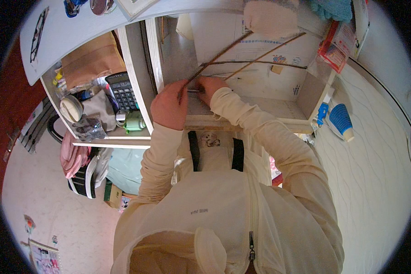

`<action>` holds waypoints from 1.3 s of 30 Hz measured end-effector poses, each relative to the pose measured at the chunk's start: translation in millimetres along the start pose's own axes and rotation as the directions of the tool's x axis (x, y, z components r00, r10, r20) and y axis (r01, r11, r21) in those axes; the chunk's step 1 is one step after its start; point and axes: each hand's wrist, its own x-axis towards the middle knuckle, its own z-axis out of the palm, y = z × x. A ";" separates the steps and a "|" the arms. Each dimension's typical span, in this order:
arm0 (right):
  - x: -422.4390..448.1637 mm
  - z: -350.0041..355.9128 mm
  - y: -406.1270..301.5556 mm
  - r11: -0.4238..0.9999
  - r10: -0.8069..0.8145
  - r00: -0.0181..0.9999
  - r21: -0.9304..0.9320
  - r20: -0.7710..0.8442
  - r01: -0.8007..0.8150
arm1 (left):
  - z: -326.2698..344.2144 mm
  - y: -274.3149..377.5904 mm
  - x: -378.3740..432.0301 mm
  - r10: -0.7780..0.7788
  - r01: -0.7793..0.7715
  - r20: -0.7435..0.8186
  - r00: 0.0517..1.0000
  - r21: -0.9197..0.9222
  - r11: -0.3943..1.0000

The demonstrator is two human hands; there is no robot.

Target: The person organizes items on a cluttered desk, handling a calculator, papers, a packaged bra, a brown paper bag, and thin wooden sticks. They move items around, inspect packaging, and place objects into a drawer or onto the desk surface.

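Note:
My left hand [169,105] is closed around the lower end of a long brown stem [222,56], which slants up to a pale pink, fuzzy piece [270,19]. My right hand [210,88] is close beside it, with fingers curled and pinching. Between the hands shows a short, thin grey rod [192,91], whose ends the fingers hide. A thinner brown stem [267,54] runs down to behind my right hand. Another dark stem [257,62] crosses it almost level. Both hands are over an open wooden drawer [303,85].
Left, an open compartment [137,68] holds a black calculator [123,90], a green pencil sharpener [134,121], a tape roll [71,109] and brown cloth [92,61]. Right are a blue-handled tool [323,113], a blue mesh piece [341,120] and a red-and-white packet [337,48]. A desktop [89,25] overhangs behind.

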 end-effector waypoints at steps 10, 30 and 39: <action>-53.7 -88.4 25.7 0.683 0.034 0.998 0.728 0.061 -0.068 | -6.2 27.8 5.9 -0.025 0.040 0.050 0.998 -0.330 0.943; -67.2 -136.7 -101.6 0.414 -0.176 0.937 0.842 -0.300 0.347 | -80.2 41.4 9.6 -0.277 -0.071 -0.108 0.955 -0.988 0.139; -31.4 -88.8 -124.8 0.478 -0.083 0.966 0.841 -0.246 0.255 | -83.4 -6.5 7.0 -0.430 -0.142 -0.152 0.890 -0.988 0.054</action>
